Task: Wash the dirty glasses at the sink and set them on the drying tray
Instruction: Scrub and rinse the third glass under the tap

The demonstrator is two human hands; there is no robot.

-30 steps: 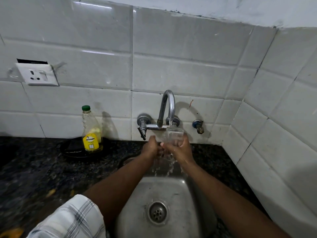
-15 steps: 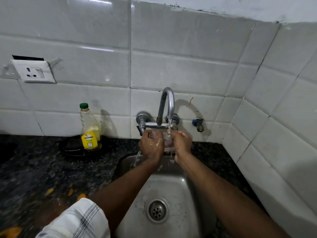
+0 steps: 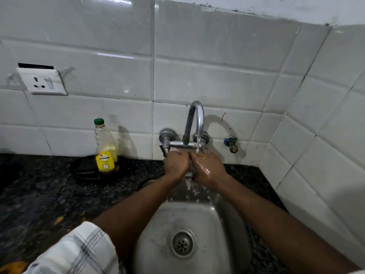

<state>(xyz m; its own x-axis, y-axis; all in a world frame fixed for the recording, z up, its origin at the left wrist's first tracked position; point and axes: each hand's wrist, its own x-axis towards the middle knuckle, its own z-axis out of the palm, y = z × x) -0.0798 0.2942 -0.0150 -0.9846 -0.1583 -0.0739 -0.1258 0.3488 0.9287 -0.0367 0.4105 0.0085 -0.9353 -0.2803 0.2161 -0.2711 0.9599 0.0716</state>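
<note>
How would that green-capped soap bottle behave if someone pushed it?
The soap bottle is tall and narrow, so a push near its cap would probably tip it. Liquid fills only its lower part, so it is likely light. Its clear body looks plastic, probably not fragile.

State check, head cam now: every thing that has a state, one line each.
Curved chrome tap: running.
Clear drinking glass: under the stream, gripped by left hand and right hand, mostly hidden.
Green-capped plastic bottle: upright, capped, part full.
Steel sink: wet, drain unplugged.
White wall socket: nothing plugged in.
</note>
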